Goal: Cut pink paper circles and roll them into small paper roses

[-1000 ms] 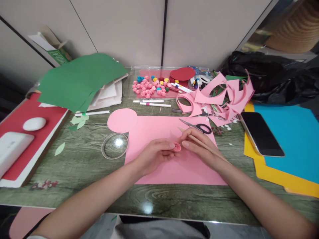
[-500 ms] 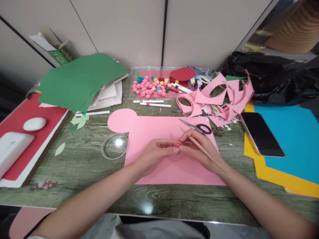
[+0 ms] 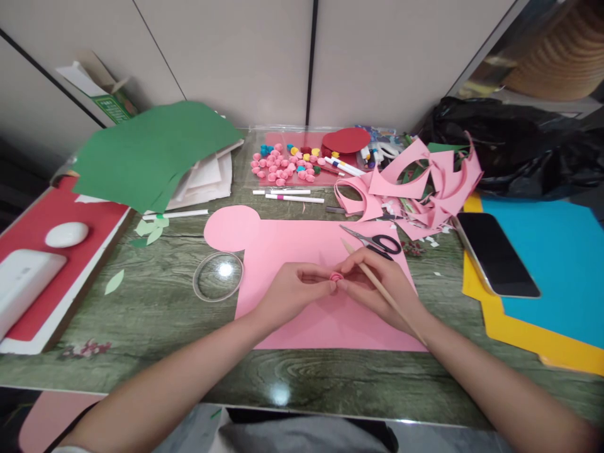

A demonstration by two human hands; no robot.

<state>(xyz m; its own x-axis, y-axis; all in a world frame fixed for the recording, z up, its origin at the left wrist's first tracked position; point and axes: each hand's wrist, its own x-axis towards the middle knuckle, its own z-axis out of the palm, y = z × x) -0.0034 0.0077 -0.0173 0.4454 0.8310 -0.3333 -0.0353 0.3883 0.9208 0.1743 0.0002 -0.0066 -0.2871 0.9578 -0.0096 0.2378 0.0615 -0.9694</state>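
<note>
Both hands meet over a large pink paper sheet (image 3: 302, 314) on the green wood-grain table. My left hand (image 3: 295, 292) pinches a small rolled pink paper coil (image 3: 336, 277) between thumb and fingertips. My right hand (image 3: 377, 280) closes on the same coil from the right and also carries a thin wooden stick (image 3: 382, 289) that runs back along the hand toward the wrist. Black-handled scissors (image 3: 377, 241) lie just beyond my right hand on the pink sheet.
A clear tape ring (image 3: 218, 275) lies left of the sheet. Behind are white markers (image 3: 287, 195), a tray of small paper rosettes (image 3: 283, 167), pink offcuts (image 3: 419, 182) and green paper (image 3: 151, 148). A phone (image 3: 495, 251) rests on blue and yellow sheets at right; a mouse (image 3: 66, 234) at left.
The coil, seen flat and facing up a second ago, is now pinched tighter between both hands' fingertips. My right hand has closed in on it and the stick has shifted slightly.
</note>
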